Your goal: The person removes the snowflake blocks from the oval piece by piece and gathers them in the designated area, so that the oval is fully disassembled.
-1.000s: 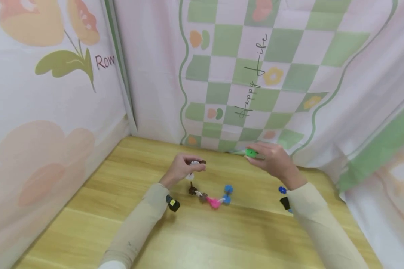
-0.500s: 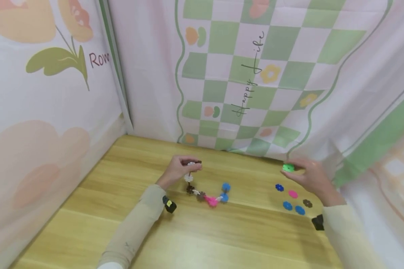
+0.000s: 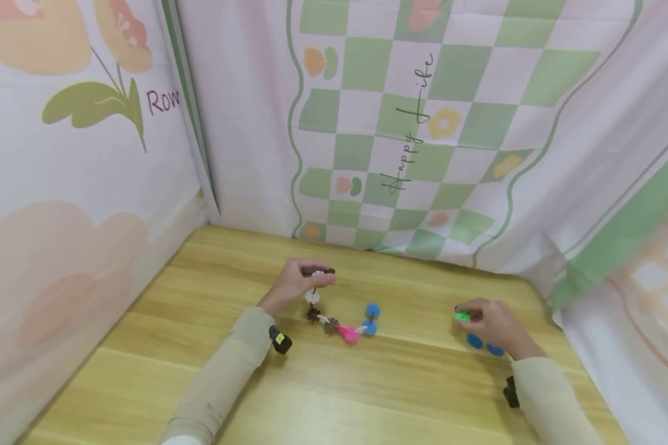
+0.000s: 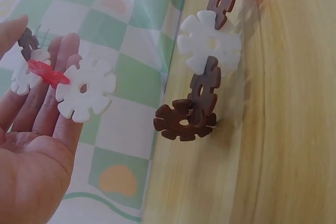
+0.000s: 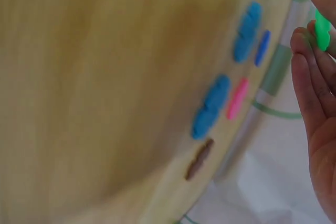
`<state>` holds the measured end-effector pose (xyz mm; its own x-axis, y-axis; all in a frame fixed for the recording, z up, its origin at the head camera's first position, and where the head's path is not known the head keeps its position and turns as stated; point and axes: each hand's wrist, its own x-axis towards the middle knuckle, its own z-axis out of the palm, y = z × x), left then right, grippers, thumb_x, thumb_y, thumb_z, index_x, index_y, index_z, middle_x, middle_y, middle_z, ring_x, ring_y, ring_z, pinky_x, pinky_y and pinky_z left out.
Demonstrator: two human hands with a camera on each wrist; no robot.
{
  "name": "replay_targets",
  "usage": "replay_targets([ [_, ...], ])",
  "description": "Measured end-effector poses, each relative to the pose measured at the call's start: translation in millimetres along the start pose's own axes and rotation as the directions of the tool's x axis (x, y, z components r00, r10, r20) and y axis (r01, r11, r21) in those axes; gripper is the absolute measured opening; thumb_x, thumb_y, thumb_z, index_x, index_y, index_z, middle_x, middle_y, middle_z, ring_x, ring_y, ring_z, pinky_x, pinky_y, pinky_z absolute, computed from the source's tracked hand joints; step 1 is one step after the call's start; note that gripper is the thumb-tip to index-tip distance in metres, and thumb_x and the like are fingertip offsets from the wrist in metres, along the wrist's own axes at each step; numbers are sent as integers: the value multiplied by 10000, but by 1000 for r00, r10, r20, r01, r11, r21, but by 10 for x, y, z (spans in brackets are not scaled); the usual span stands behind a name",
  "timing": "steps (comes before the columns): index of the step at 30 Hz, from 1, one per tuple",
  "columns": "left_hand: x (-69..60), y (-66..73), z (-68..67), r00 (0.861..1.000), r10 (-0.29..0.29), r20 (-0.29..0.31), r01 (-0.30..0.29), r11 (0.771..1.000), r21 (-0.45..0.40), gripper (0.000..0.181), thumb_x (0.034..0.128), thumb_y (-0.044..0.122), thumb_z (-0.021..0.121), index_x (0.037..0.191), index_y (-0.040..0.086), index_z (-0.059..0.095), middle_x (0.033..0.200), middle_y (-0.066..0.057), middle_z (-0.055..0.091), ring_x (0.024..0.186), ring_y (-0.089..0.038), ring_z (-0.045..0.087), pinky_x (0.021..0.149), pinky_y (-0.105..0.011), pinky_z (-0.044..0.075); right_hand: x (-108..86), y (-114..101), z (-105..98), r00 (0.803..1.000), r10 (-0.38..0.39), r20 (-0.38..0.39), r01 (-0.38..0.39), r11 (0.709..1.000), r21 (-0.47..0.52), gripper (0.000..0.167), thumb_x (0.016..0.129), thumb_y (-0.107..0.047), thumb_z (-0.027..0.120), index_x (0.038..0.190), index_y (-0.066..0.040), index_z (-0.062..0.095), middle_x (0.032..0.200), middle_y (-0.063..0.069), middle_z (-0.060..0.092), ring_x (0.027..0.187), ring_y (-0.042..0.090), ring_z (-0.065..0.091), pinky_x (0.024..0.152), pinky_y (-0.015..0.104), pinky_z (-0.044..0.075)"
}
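Observation:
In the head view my left hand [image 3: 289, 284] holds the upper end of a chain of interlocked plastic snowflake discs, whose rest trails over the table. That end shows brown [image 4: 28, 43], white [image 4: 85, 88] and red [image 4: 48, 73] discs at the fingers in the left wrist view. Further along come dark brown discs [image 4: 181, 121], then a pink disc [image 3: 349, 334] and blue ones [image 3: 372, 310]. My right hand [image 3: 498, 324] pinches a green snowflake disc [image 3: 462, 316] between thumb and fingers, above loose discs at the right. Some of those are hidden behind it in the head view.
Loose on the wooden table [image 3: 312, 395] lie light blue discs [image 5: 211, 107], a dark blue disc [image 5: 262, 48], a pink disc [image 5: 237, 99] and a brown disc [image 5: 200, 159]. A printed curtain [image 3: 245, 123] stands behind and along the sides.
My right hand has moved right and down with the green disc, now over the loose discs. The left hand keeps its hold on the chain, nearly still.

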<state>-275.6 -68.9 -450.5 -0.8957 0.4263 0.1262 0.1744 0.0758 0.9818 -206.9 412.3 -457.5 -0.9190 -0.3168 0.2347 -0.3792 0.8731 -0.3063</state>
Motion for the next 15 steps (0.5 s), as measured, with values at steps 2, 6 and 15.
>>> replay_targets([
  [2, -9, 0, -6, 1000, 7, -4, -7, 1000, 3, 411, 918, 366, 835, 1241, 124, 763, 1091, -66, 819, 1132, -490, 706, 783, -257, 610, 20, -1, 81, 999, -35, 12, 35, 999, 11, 273, 847, -263, 902, 1024, -72, 819, 971, 88, 810, 768, 80, 716, 677, 238, 613],
  [6, -11, 3, -7, 1000, 11, -4, -11, 1000, 12, 425, 914, 384, 838, 1251, 136, 762, 1088, -57, 821, 1130, -488, 708, 779, -256, 610, 31, -5, 168, 997, -61, 39, 60, 998, 36, 224, 834, -233, 909, 978, -92, 812, 932, 48, 787, 754, 34, 691, 665, 218, 609],
  [15, -17, 35, -3, 1000, 5, 3, -5, 999, 36, 414, 917, 384, 833, 1256, 156, 763, 1101, -48, 818, 1130, -483, 708, 815, -312, 627, 66, -16, 172, 994, -46, 97, 43, 998, 37, 257, 861, -286, 889, 1013, -94, 810, 919, -20, 746, 776, -4, 639, 689, 217, 594],
])
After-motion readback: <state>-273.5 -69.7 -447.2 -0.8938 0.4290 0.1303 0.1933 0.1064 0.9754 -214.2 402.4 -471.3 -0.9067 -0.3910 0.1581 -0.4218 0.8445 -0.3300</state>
